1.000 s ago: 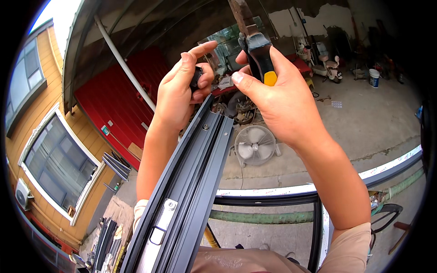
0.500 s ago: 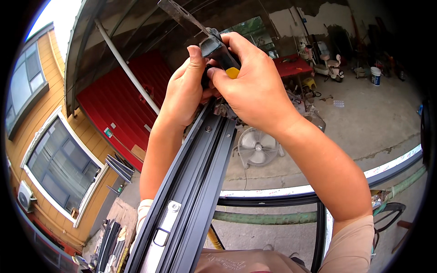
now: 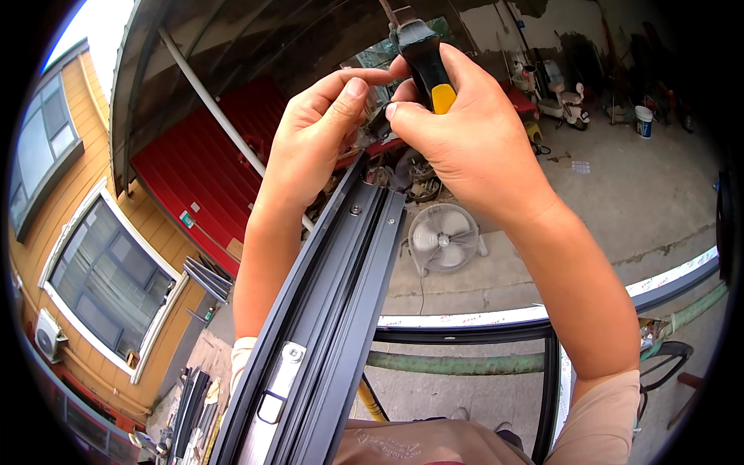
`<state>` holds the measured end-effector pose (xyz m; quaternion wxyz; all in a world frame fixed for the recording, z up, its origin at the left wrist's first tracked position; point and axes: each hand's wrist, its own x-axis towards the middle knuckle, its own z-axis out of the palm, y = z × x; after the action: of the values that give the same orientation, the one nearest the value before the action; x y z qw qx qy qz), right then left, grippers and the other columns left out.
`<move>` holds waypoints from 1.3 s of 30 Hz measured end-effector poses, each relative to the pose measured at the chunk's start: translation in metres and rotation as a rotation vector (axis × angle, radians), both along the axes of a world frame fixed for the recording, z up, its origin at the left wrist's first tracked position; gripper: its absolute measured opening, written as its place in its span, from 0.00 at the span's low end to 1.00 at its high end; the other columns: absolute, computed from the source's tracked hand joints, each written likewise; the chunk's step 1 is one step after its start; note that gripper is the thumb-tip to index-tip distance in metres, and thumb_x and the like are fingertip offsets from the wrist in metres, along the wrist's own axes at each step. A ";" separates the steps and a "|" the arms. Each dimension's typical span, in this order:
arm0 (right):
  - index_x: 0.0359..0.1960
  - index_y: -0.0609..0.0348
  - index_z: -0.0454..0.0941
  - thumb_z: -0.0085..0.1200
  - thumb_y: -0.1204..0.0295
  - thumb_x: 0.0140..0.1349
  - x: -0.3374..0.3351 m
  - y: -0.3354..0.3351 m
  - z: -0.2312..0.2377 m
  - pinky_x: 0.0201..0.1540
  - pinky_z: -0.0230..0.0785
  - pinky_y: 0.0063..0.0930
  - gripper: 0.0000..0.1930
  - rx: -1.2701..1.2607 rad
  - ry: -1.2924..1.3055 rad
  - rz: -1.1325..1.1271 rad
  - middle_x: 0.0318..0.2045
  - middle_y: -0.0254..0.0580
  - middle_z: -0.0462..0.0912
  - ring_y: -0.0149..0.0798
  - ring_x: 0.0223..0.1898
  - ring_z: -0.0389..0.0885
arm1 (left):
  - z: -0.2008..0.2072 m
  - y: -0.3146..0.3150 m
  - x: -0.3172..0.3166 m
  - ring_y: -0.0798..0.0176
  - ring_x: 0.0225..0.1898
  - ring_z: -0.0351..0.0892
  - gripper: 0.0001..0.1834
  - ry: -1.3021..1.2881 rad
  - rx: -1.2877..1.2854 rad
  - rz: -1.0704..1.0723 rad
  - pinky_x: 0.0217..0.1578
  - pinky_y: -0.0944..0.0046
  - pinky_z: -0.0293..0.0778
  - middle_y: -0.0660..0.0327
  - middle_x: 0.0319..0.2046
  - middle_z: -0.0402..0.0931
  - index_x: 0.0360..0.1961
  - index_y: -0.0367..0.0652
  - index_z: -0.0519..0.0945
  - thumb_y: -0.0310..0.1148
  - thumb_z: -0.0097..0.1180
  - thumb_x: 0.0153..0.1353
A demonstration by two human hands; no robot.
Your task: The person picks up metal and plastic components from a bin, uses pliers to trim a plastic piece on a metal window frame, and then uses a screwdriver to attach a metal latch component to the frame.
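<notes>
Both my hands are raised above the far end of a dark grey metal window-frame profile [image 3: 329, 287]. My right hand [image 3: 473, 128] is closed around the black-and-yellow handle [image 3: 426, 70] of a tool whose metal part runs out of view at the top. Its thumb lies by a small black piece [image 3: 378, 122]. Just left of it, my left hand [image 3: 318, 132] has its fingers curled toward that piece, with the forefinger reaching to the tool hand. The fingers partly hide the piece. A silver metal plate [image 3: 280, 384] with a screw sits in the profile's channel.
A frame bar with white film [image 3: 465, 319] crosses in front of me, above a green pipe [image 3: 457, 363]. A round floor fan [image 3: 443, 239] stands beyond. Loose dark strips [image 3: 186, 411] lie at lower left; a white bucket [image 3: 644, 122] and scooter [image 3: 563, 105] are far right.
My right hand and the tool have moved right and up, away from my left hand, and the tool now points more steeply upward. The left forefinger has stretched toward the right hand.
</notes>
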<state>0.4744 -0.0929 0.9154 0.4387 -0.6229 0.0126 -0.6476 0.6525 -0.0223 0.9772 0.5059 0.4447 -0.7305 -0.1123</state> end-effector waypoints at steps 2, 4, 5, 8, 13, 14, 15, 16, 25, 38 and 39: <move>0.53 0.69 0.80 0.64 0.71 0.66 -0.001 -0.005 -0.008 0.46 0.81 0.38 0.18 -0.036 0.054 -0.048 0.36 0.49 0.87 0.38 0.36 0.85 | 0.001 -0.001 0.009 0.82 0.25 0.62 0.25 -0.126 0.014 0.105 0.26 0.75 0.58 0.79 0.24 0.67 0.60 0.39 0.89 0.51 0.54 0.87; 0.54 0.70 0.81 0.65 0.71 0.66 0.006 -0.008 -0.017 0.49 0.82 0.39 0.19 -0.034 0.063 -0.043 0.38 0.52 0.89 0.43 0.39 0.88 | 0.006 -0.004 0.023 0.82 0.26 0.62 0.26 -0.155 0.058 0.102 0.27 0.73 0.60 0.79 0.23 0.67 0.55 0.38 0.90 0.52 0.54 0.87; 0.55 0.71 0.82 0.65 0.71 0.66 0.013 -0.011 -0.022 0.51 0.82 0.39 0.19 -0.038 0.074 -0.076 0.40 0.55 0.90 0.45 0.41 0.90 | 0.005 -0.008 0.034 0.82 0.28 0.67 0.27 -0.145 0.173 0.055 0.30 0.74 0.63 0.77 0.26 0.73 0.55 0.38 0.90 0.53 0.53 0.87; 0.58 0.72 0.82 0.66 0.71 0.65 0.018 -0.004 -0.026 0.55 0.82 0.40 0.22 -0.022 0.108 -0.069 0.46 0.60 0.91 0.52 0.48 0.93 | 0.004 -0.003 0.038 0.77 0.38 0.82 0.31 -0.091 0.357 -0.083 0.42 0.71 0.77 0.68 0.38 0.89 0.55 0.36 0.91 0.56 0.52 0.87; 0.58 0.71 0.82 0.67 0.70 0.63 0.017 0.002 -0.022 0.54 0.83 0.43 0.23 -0.049 0.133 -0.075 0.47 0.62 0.91 0.57 0.48 0.93 | 0.002 -0.004 0.052 0.71 0.51 0.83 0.31 -0.189 0.399 -0.257 0.59 0.66 0.77 0.65 0.49 0.89 0.59 0.34 0.90 0.55 0.53 0.86; 0.58 0.72 0.82 0.67 0.71 0.63 0.017 0.001 -0.021 0.54 0.83 0.44 0.24 -0.069 0.143 -0.103 0.47 0.63 0.91 0.59 0.47 0.93 | 0.003 -0.002 0.049 0.73 0.47 0.80 0.29 -0.207 0.389 -0.233 0.53 0.67 0.76 0.68 0.45 0.87 0.59 0.34 0.90 0.53 0.55 0.86; 0.58 0.72 0.82 0.67 0.71 0.63 0.019 -0.001 -0.021 0.54 0.83 0.44 0.24 -0.066 0.146 -0.100 0.47 0.63 0.91 0.59 0.47 0.93 | 0.004 0.000 0.045 0.75 0.43 0.78 0.27 -0.225 0.381 -0.209 0.48 0.69 0.75 0.70 0.41 0.85 0.58 0.35 0.90 0.51 0.57 0.85; 0.58 0.71 0.82 0.67 0.71 0.62 0.020 -0.001 -0.019 0.53 0.83 0.44 0.24 -0.096 0.142 -0.130 0.46 0.64 0.91 0.60 0.47 0.92 | 0.006 0.003 0.046 0.75 0.43 0.78 0.27 -0.225 0.384 -0.202 0.48 0.69 0.75 0.70 0.41 0.85 0.58 0.35 0.90 0.51 0.57 0.85; 0.54 0.71 0.83 0.66 0.71 0.61 0.022 -0.002 -0.026 0.52 0.83 0.44 0.22 -0.136 0.097 -0.128 0.43 0.63 0.91 0.59 0.45 0.92 | 0.004 0.000 0.044 0.81 0.30 0.65 0.19 -0.157 0.444 0.022 0.31 0.73 0.61 0.77 0.31 0.80 0.57 0.40 0.92 0.43 0.64 0.79; 0.54 0.72 0.84 0.66 0.68 0.61 0.015 -0.002 -0.018 0.53 0.82 0.41 0.23 -0.035 0.179 0.009 0.41 0.59 0.92 0.52 0.44 0.93 | -0.001 -0.005 0.056 0.81 0.26 0.65 0.18 0.006 0.434 -0.079 0.27 0.74 0.58 0.77 0.27 0.80 0.56 0.41 0.94 0.42 0.68 0.76; 0.54 0.72 0.84 0.66 0.68 0.61 0.015 -0.003 -0.019 0.53 0.82 0.41 0.23 -0.035 0.180 0.008 0.41 0.59 0.92 0.52 0.44 0.93 | -0.002 -0.005 0.054 0.81 0.26 0.65 0.18 0.003 0.436 -0.061 0.27 0.75 0.59 0.77 0.28 0.81 0.56 0.41 0.94 0.42 0.68 0.75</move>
<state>0.4895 -0.0964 0.8967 0.4276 -0.6861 0.0381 -0.5873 0.7061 -0.0273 0.9755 0.3952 0.5209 -0.7015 -0.2834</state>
